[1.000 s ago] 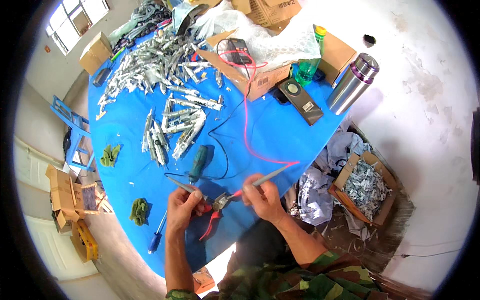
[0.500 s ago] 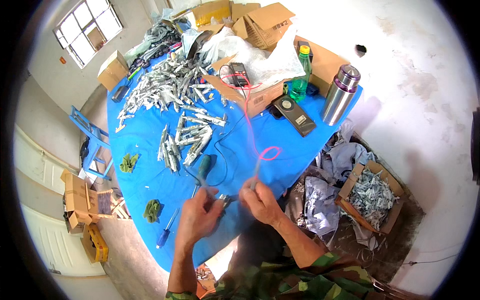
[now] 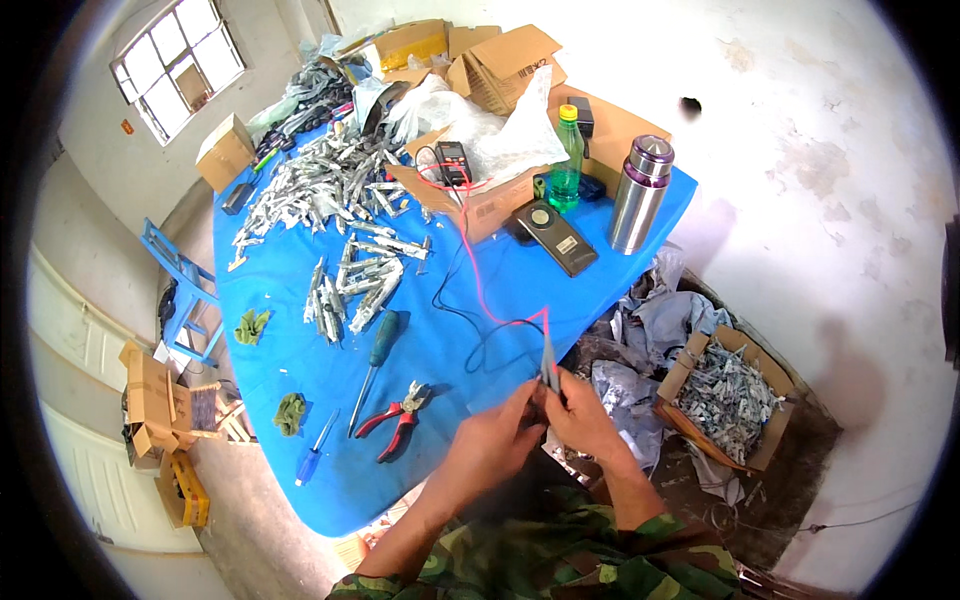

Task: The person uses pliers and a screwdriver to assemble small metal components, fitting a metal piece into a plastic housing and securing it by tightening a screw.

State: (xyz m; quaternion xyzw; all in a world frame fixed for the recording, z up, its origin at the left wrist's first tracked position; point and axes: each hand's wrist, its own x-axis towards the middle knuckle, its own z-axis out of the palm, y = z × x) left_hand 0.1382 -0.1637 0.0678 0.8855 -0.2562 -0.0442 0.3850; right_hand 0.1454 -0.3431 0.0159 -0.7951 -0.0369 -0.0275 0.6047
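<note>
Item: my left hand [image 3: 492,440] and right hand [image 3: 585,420], brought together at the near edge of the blue table [image 3: 300,290], fingers pinching a thin grey probe [image 3: 549,368] held upright, its red lead [image 3: 480,280] trailing to the meter [image 3: 453,162]. Red-handled pliers [image 3: 395,418] lie just left, untouched, beside a green-handled screwdriver [image 3: 374,362].

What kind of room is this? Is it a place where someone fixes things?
It looks like a rough home workshop. The blue table holds red-handled pliers, a green screwdriver and heaps of small silvery metal parts. Cardboard boxes and a test meter with red and black wires stand at the back.
</note>
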